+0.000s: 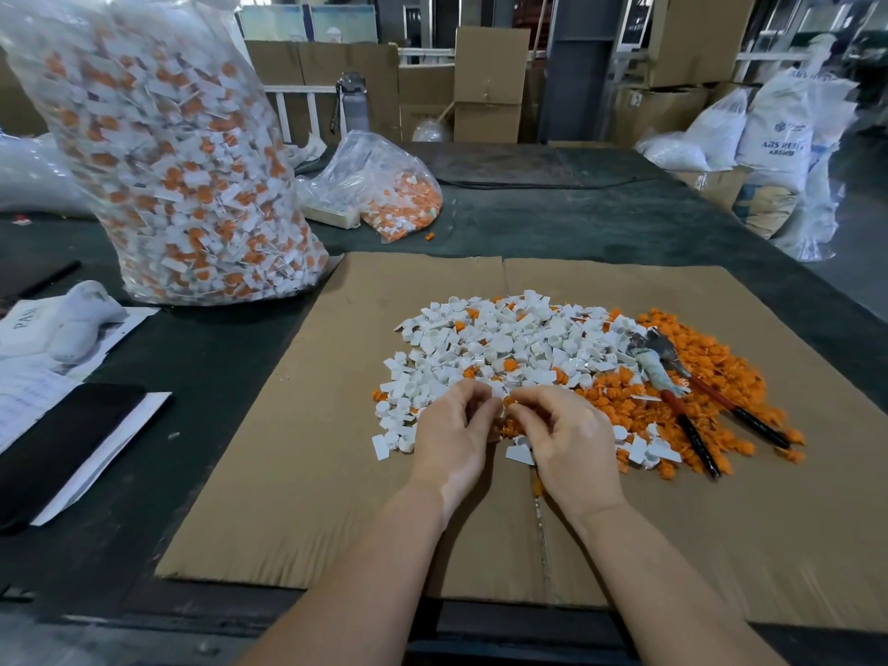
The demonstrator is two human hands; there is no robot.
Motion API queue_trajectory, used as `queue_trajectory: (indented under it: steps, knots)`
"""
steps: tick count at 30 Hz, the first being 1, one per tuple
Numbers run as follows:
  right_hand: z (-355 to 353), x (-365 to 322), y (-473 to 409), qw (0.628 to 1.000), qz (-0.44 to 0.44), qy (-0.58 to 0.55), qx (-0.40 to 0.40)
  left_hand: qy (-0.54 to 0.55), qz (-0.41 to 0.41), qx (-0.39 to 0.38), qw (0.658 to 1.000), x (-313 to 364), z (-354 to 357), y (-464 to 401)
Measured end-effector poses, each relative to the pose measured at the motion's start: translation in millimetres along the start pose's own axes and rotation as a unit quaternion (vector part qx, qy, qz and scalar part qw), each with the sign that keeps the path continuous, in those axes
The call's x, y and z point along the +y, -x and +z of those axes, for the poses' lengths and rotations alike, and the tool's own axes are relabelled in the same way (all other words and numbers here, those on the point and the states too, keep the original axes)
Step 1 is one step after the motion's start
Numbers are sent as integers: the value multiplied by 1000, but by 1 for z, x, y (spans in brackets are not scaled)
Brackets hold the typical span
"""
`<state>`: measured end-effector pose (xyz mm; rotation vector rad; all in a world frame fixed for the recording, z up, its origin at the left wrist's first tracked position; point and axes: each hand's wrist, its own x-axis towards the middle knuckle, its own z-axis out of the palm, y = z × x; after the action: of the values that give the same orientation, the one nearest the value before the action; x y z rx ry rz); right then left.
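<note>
Right now I am pinching a small white cap [498, 392] with my left hand [454, 427] and an orange piece [509, 401] with my right hand [564, 437]. Both sets of fingers are curling tightly and meeting at the near edge of the pile [519, 343] on the cardboard [298, 425]. The cap is too small to tell which way it is pointing.

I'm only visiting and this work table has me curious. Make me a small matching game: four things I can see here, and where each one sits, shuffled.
Things
1. large clear bag
2. pliers with red and black handles
3. black phone
4. grey bottle

Places
A. flat on papers, near left
B. lying on the orange parts
C. far back, behind the small bag
D. upright at the cardboard's far left corner

Pairs: 1-D, 2-B, 3-A, 4-C
</note>
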<state>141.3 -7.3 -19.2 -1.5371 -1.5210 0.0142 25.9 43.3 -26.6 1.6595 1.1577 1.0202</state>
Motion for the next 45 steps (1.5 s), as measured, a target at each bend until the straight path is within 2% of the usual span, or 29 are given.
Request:
queue_trajectory:
  steps: [4,9,22,25,28,32,37,39,42,45]
  knots:
    - [-1,0,0,1000,-3,-5,-19,30,-11,-4,999,0,-1,-1]
    - [-1,0,-1,1000,-22,-5,-16,16,-10,-4,1000,1,-1,-2]
    - [-8,1,-4,994,-58,71,-62,47,-25,-3,999,1,1,-5]
    - [-11,6,4,982,-62,130,-123,69,-35,10,997,1,2,-9]
    - [-10,17,10,950,-90,234,-187,75,-38,20,996,2,3,-11]
    - [-10,23,-1,937,-108,281,-177,95,-51,22,994,3,4,-14]
    - [-7,26,-16,933,-87,302,-174,125,-62,11,990,4,3,-16]
    - [-9,20,-16,947,-98,273,-139,130,-66,1,989,3,2,-15]
    - [-10,14,-17,980,-132,139,-57,166,-72,-19,983,3,1,-14]
    - [-11,9,-24,986,-129,70,-79,176,-61,-41,982,3,-1,-12]
